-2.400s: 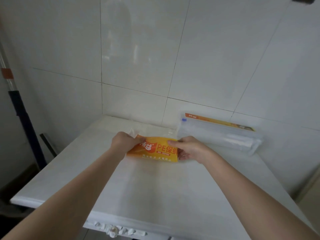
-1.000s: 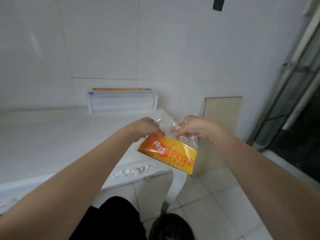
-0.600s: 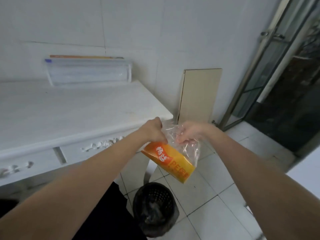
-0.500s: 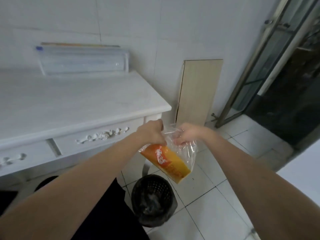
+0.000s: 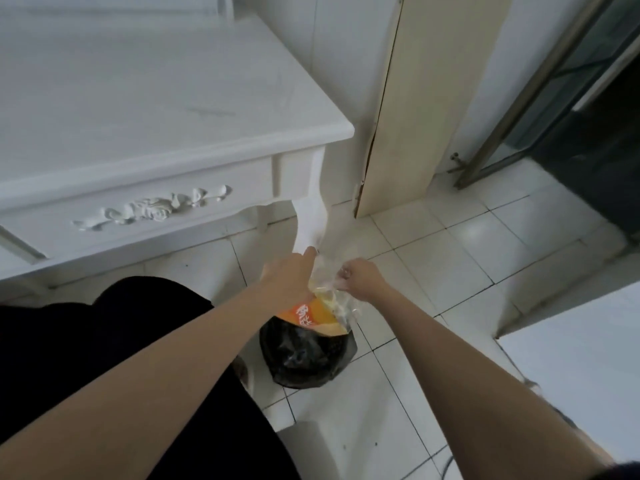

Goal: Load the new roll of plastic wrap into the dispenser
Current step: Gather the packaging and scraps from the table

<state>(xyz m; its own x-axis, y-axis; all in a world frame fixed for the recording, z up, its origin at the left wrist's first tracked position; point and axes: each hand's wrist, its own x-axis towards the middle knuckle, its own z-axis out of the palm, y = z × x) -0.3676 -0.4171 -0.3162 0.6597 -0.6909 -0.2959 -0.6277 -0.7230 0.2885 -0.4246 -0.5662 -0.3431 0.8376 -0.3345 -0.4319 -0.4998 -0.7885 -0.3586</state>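
Note:
An orange plastic-wrap package (image 5: 310,315) in a clear wrapper hangs over a black bin (image 5: 304,355) on the tiled floor. My left hand (image 5: 289,277) grips the package's upper left end. My right hand (image 5: 360,277) pinches the clear wrapper (image 5: 334,289) at its upper right. The wrapper is bunched between the two hands. The dispenser is out of the frame.
A white table (image 5: 156,109) with a carved drawer front fills the upper left; its curved leg (image 5: 310,223) stands just beyond my hands. A beige board (image 5: 426,98) leans on the wall. A glass door frame (image 5: 519,98) is at right. My dark-clothed leg (image 5: 104,341) is at lower left.
The package went from the tabletop to above the bin beside the table. My view swung right and down, so the dispenser left the frame. Both hands kept their hold.

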